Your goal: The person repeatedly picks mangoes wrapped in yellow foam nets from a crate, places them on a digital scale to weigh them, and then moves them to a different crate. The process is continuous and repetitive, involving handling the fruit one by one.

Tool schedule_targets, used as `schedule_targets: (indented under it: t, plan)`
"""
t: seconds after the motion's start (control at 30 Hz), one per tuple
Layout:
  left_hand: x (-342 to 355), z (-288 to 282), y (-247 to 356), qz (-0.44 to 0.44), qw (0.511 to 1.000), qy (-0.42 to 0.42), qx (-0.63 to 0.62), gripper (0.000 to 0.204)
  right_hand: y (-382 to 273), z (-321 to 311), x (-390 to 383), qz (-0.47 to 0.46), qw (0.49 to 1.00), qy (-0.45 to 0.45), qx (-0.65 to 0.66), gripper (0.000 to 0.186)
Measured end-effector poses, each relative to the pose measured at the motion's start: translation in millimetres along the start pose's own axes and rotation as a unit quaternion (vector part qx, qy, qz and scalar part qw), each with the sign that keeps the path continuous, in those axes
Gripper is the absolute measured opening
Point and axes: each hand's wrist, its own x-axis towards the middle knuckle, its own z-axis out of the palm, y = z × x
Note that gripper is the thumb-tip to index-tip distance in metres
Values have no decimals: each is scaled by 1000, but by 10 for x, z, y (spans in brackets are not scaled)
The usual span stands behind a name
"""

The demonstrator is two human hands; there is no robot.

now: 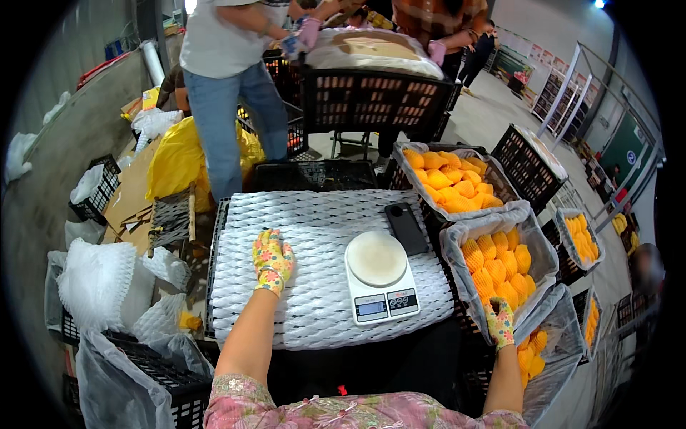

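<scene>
My left hand (273, 259), in a flower-patterned glove, lies flat with its fingers stretched out on the white foam netting (314, 214) covering the work surface. It holds nothing. My right hand (501, 322), gloved alike, reaches over the near edge of a plastic-lined crate (547, 247) at the right. Its fingers look apart, close to fruit in orange foam nets (506, 266); the fingertips are partly hidden, and I see nothing held. Between my hands a white kitchen scale (382, 279) stands with a bare round plate. A dark phone (406, 227) lies beside the scale.
Another lined crate of netted fruit (454, 179) stands farther back, and one (532, 357) sits low at the right. At the left are foam netting bundles (107, 282) and a yellow bag (175, 161). Two people work across a covered black crate (371, 100) ahead.
</scene>
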Motion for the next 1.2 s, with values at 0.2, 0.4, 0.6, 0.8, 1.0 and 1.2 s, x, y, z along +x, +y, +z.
schedule_targets:
  t: [0.2, 0.4, 0.6, 0.8, 1.0, 1.2]
  plan:
    - [43, -2, -43, 26, 999, 29, 15, 40, -53, 15, 4, -42, 998, 7, -38, 36]
    - [58, 21, -5, 46, 998, 48, 18, 38, -185, -27, -14, -12, 1000, 8, 18, 33]
    - [347, -108, -82, -7, 1000, 18, -21, 41, -450, 18, -29, 40, 996, -46, 71, 27]
    - [649, 147, 269, 25, 983, 73, -167, 37, -511, 89, 288, -254, 960, 82, -88, 31]
    - [624, 363, 200, 16, 969, 29, -247, 31, -2399, 732, 974, -334, 929, -47, 155, 28]
    - [661, 226, 364, 9, 977, -3, -214, 28, -3754, 2008, 1975, -429, 879, -164, 127, 27]
